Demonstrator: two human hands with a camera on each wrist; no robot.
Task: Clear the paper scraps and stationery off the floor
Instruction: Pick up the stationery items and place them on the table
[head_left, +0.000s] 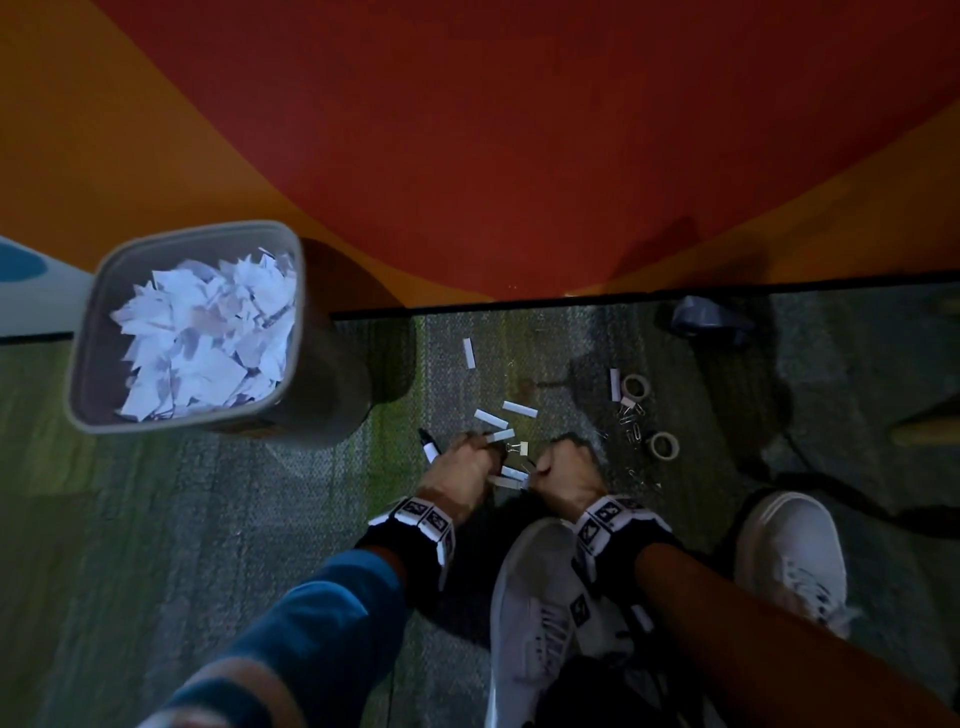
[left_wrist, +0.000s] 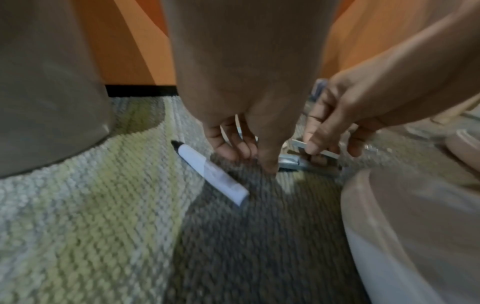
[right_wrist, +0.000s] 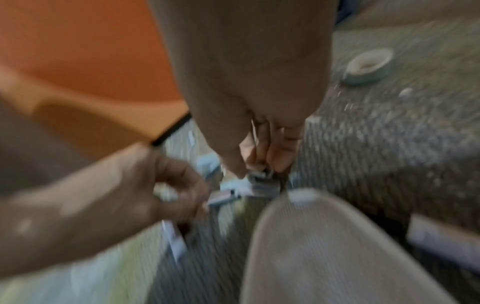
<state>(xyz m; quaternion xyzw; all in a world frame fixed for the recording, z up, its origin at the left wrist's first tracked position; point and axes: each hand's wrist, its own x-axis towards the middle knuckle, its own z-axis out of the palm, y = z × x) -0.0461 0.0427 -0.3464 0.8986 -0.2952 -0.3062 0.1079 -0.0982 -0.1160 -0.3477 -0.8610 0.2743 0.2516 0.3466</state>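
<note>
White paper strips (head_left: 519, 409) lie scattered on the grey-green carpet in front of my shoes. My left hand (head_left: 470, 462) reaches down to the carpet with curled fingers, and a paper strip (head_left: 502, 435) sticks out from them. Close beside it, my right hand (head_left: 563, 467) pinches another strip (right_wrist: 257, 177) at the carpet. A small binder clip (head_left: 518, 448) lies between the two hands. Left of my left hand (left_wrist: 249, 158) lies a white marker (left_wrist: 213, 173) with a black tip. The grey bin (head_left: 88, 332) at the left holds several torn paper scraps.
Two tape rolls (head_left: 636, 387) (head_left: 664, 446) and a cluster of paper clips (head_left: 631, 422) lie to the right of the hands. My white shoes (head_left: 535, 613) (head_left: 789, 556) stand just behind. An orange and red wall (head_left: 467, 156) bounds the carpet ahead, and a dark blue object (head_left: 701, 317) sits at its base.
</note>
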